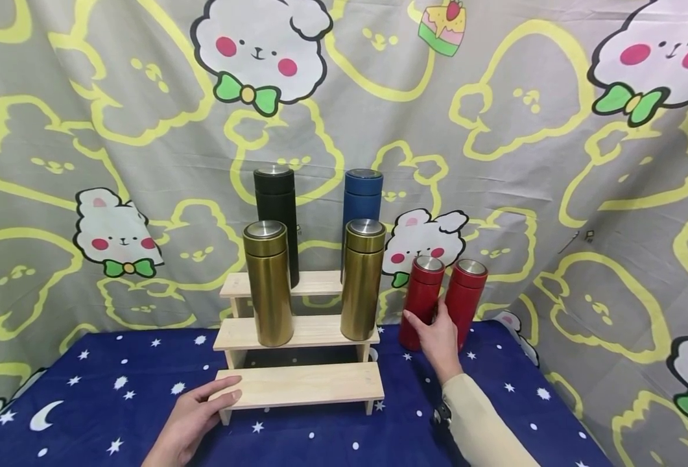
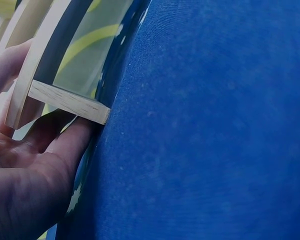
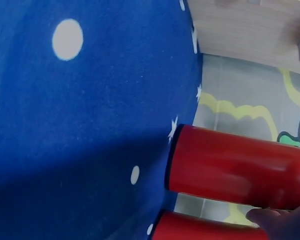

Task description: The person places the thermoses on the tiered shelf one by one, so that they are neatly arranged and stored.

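My left hand (image 1: 194, 415) grips the left end of the lowest step of a wooden tiered stand (image 1: 303, 384). In the left wrist view, fingers lie around the board and its short leg (image 2: 70, 102). To the right of the stand, two red thermos flasks stand upright side by side. My right hand (image 1: 439, 340) holds the left red flask (image 1: 422, 285), thumb across its front and a finger between the two. The other red flask (image 1: 469, 292) stands just right of the hand. In the right wrist view the held flask (image 3: 230, 162) has its base close to the cloth.
Two gold flasks, left (image 1: 269, 292) and right (image 1: 362, 292), stand on the middle step. Behind them, a black flask (image 1: 276, 201) and a blue flask (image 1: 362, 194) rise from the top step. A starry blue cloth (image 1: 297, 447) covers the table; a patterned curtain (image 1: 163, 175) hangs behind.
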{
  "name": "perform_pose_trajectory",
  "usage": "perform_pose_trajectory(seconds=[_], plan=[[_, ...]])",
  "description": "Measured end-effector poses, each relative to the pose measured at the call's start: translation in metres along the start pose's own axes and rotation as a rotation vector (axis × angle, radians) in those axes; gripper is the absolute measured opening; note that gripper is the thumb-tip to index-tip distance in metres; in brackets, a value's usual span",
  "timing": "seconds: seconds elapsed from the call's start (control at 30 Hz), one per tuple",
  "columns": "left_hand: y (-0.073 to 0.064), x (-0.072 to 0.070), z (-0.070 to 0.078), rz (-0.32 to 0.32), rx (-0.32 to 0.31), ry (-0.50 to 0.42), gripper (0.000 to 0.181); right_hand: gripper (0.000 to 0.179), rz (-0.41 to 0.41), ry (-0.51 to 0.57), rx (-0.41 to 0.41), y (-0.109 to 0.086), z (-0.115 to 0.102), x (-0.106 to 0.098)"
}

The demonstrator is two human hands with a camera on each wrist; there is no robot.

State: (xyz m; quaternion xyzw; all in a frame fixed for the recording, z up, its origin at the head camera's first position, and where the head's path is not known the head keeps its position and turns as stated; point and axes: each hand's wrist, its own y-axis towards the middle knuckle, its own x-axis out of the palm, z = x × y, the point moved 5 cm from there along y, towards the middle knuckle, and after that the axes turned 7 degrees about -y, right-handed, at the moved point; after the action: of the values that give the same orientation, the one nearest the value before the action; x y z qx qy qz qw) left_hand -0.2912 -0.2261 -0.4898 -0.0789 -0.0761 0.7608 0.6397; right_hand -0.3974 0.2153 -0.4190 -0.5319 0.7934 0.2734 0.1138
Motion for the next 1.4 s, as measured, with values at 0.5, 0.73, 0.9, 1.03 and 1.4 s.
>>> perform_pose_trajectory(seconds=[0.5,0.73,0.9,1.03,1.4], plan=[[-0.001,0.002,0.002,0.0,-0.003,-0.011,0.055,0.07,0.08,0.009,0.017,0.007,0.013,0.002],[-0.001,0.001,0.0,0.009,-0.002,-0.007,0.054,0.069,0.058,0.036,0.029,0.008,0.016,0.002],[-0.001,0.0,0.0,0.006,0.005,-0.007,0.054,0.068,0.049,0.058,0.033,0.009,0.015,0.003],[0.0,-0.002,-0.001,0.013,-0.001,0.0,0.055,0.066,0.053,0.076,0.035,0.009,0.013,0.004],[0.002,0.0,-0.002,0.012,-0.017,0.0,0.058,0.067,0.019,0.089,0.032,0.003,0.01,-0.004]])
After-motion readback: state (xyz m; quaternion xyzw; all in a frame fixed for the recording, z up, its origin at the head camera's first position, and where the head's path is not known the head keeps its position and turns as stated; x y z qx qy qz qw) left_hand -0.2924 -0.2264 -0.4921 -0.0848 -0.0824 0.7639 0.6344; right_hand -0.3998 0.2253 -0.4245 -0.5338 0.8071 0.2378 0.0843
